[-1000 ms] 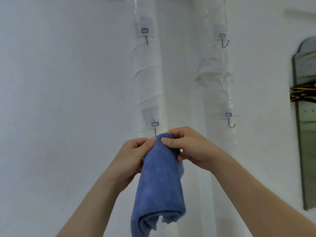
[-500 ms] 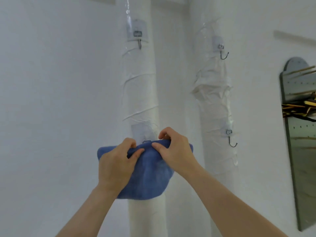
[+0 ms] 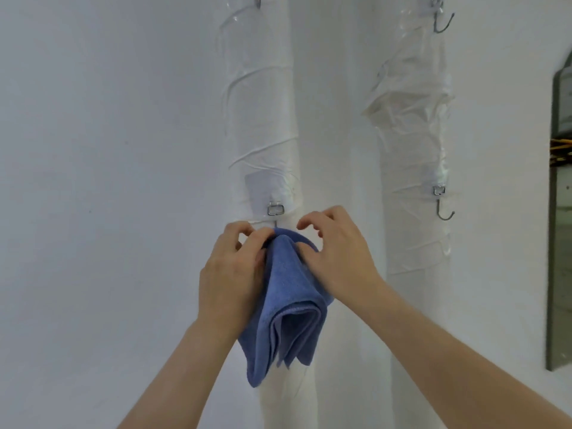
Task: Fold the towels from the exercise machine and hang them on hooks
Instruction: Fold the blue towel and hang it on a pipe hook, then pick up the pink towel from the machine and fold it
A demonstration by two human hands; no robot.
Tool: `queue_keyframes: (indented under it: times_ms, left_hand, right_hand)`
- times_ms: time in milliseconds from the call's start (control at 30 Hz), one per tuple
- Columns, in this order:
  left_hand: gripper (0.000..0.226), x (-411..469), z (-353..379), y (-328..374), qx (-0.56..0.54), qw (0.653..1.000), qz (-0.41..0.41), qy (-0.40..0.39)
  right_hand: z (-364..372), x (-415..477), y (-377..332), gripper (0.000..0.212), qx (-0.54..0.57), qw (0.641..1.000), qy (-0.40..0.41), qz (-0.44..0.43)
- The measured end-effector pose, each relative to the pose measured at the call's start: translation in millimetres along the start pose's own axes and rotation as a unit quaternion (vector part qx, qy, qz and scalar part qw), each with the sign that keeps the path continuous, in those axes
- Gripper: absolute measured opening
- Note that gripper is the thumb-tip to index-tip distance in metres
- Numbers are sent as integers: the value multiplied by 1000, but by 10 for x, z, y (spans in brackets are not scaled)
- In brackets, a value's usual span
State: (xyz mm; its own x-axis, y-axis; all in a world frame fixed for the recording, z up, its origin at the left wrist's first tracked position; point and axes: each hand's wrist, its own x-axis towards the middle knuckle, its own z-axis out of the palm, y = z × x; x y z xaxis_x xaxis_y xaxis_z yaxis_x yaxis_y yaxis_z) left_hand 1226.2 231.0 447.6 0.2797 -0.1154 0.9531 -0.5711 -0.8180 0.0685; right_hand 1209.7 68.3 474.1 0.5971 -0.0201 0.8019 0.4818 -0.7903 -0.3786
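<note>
The left hand [image 3: 235, 270] pinches the top fold of the blue towel [image 3: 288, 305] between thumb and curled fingers. The right hand [image 3: 337, 258] has its fingers loosely curled and lifted off the cloth, with only the thumb resting against the fold. The risk, as I judge it, is that the towel is not truly caught: if the left hand lets go while the thick bunched fold merely leans on the metal, the bundle would slide down the pipe [image 3: 263, 119] and its layers would fall open, undoing the folding. A sideways tug to seat it could also strain the stuck-on hook bracket [image 3: 275, 209] on the crinkled wrapping. The hook's curved end is hidden behind the top of the towel, so whether the cloth sits over it cannot be told. The towel hangs between the two hands, its crown just under the bracket, its folded layers drooping past both wrists against the pipe; a bare hook [image 3: 444, 212] on the neighbouring pipe [image 3: 414, 134] stands well apart to the right
</note>
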Motion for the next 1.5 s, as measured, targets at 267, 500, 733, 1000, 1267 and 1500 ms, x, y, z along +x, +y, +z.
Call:
queue_keyframes:
  times_ms: [267,500,733,1000,1267,1500]
  left_hand:
    - [25,-131,18,95,-214,957,-174,-89]
    - [18,-223,-427,303,-459,822,-310,-130]
    - [51,-610,-494,342,-473,821,-219,-235]
    - [46,-686,-244,341,-179,962,-96,-185]
    - [40,-932,-602,580,-248,951,-158,-92]
    - [20,-1183,-825,1306,-219,967,-75,-102]
  right_hand:
    - [-51,-255,-140,25,301,923,-201,129]
    - [-113,-394,-138,49,257,935,-223,104]
    - [-278,-731,-72,50,408,845,-321,126]
    - [-113,-910,-6,53,314,904,-273,98]
    - [-501,-1298,154,57,133,959,-223,117]
    - [-1107,-1696,-2,28,72,972,-204,87]
